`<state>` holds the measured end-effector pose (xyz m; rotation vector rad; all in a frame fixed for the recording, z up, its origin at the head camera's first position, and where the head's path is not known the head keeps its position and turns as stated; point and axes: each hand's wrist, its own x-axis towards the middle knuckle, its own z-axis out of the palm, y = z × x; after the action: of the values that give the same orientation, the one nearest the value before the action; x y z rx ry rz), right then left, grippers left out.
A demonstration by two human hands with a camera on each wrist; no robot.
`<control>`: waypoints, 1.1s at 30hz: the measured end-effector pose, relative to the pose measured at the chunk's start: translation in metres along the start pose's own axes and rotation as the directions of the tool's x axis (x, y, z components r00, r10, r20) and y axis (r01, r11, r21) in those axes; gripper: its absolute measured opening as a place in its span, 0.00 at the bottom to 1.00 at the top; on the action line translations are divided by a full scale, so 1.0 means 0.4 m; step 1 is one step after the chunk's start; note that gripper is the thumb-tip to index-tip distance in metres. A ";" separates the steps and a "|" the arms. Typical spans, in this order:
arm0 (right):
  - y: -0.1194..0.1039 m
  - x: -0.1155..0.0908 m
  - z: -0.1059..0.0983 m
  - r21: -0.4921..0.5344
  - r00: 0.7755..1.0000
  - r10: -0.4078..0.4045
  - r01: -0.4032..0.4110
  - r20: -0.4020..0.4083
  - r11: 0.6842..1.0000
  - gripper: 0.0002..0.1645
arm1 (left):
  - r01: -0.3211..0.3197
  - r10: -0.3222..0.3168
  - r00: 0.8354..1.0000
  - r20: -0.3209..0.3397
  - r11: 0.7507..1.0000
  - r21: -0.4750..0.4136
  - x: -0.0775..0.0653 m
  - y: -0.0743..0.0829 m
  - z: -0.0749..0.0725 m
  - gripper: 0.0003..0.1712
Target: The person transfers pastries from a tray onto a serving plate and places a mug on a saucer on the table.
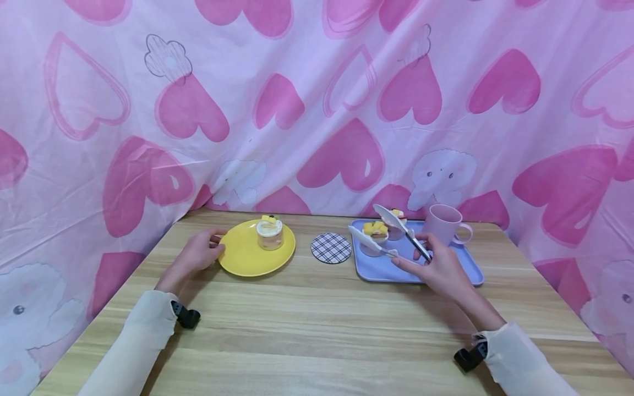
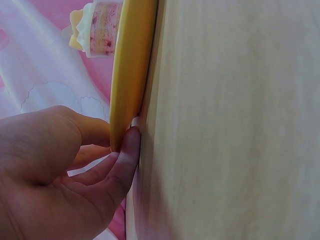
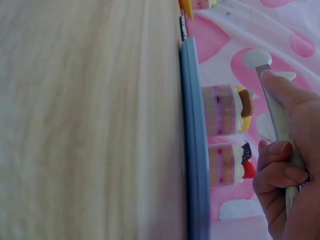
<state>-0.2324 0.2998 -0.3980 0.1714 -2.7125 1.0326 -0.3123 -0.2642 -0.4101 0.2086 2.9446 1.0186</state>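
Observation:
My left hand (image 1: 200,252) pinches the left rim of a yellow plate (image 1: 242,264). In the left wrist view the thumb lies on the rim and fingertips (image 2: 131,142) are tucked under it. A small dessert cup (image 1: 270,235) with layered cake, white cream and a yellow topping stands on the plate. My right hand (image 1: 443,269) holds serving tongs (image 1: 407,234) with pale tips, their arms spread apart. The tongs hover over a blue tray (image 1: 383,275), above a dessert cup with yellow fruit (image 1: 375,230). Behind it stands another cup with a red topping (image 3: 226,165).
A pink mug (image 1: 442,221) stands at the tray's back right. Between plate and tray lies a round checked coaster (image 1: 331,248). A pink heart-patterned cloth (image 1: 317,110) hangs behind the wooden table (image 1: 307,330).

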 end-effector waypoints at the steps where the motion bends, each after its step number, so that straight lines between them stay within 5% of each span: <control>1: 0.003 0.001 0.000 0.000 1.000 0.001 -0.001 0.004 1.000 0.50 | -0.001 0.001 1.000 -0.002 1.000 0.000 0.000 -0.001 0.001 0.30; 33: 0.046 0.003 0.006 -0.041 0.992 0.061 -0.057 0.109 0.998 0.53 | 0.021 -0.021 1.000 0.004 1.000 -0.007 0.000 -0.002 0.003 0.31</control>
<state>-0.2376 0.3118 -0.4114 0.1464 -2.8503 1.0160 -0.3124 -0.2640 -0.4113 0.1785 2.9327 1.0253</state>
